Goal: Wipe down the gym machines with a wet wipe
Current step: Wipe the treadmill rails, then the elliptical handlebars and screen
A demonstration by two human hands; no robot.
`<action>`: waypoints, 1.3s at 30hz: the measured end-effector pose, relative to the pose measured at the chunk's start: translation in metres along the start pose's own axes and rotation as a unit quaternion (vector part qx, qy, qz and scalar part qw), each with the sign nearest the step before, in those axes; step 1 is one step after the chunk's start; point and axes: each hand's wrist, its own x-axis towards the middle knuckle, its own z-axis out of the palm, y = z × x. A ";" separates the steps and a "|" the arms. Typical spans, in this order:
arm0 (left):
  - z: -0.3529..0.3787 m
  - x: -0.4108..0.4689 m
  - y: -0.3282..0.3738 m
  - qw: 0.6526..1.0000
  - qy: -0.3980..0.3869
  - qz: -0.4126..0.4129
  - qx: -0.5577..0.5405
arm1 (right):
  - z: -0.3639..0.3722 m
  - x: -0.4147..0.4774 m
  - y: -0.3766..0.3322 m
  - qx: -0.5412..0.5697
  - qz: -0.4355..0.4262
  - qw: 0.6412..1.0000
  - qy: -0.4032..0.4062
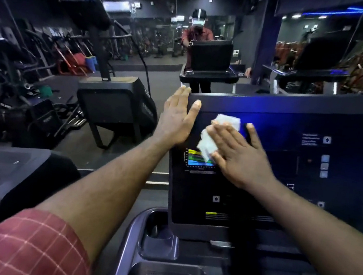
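A dark treadmill console [287,149] stands in front of me, with a small coloured display [194,159] at its lower left. My right hand [237,154] lies flat on the console's face and presses a white wet wipe [212,136] against it with straight fingers. The wipe sticks out to the left of and above those fingers. My left hand [179,116] rests against the console's upper left edge, fingers straight behind the edge and thumb on the front.
Below the console lie a cup holder [156,229] and a grey tray. A second treadmill [112,102] stands to the left. The mirror wall ahead shows a person [198,34] at a treadmill. Weight racks [56,55] fill the far left.
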 end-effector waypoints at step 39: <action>0.099 0.068 0.183 0.919 -0.215 0.108 0.313 | 0.018 -0.085 0.181 0.032 0.123 0.991 0.028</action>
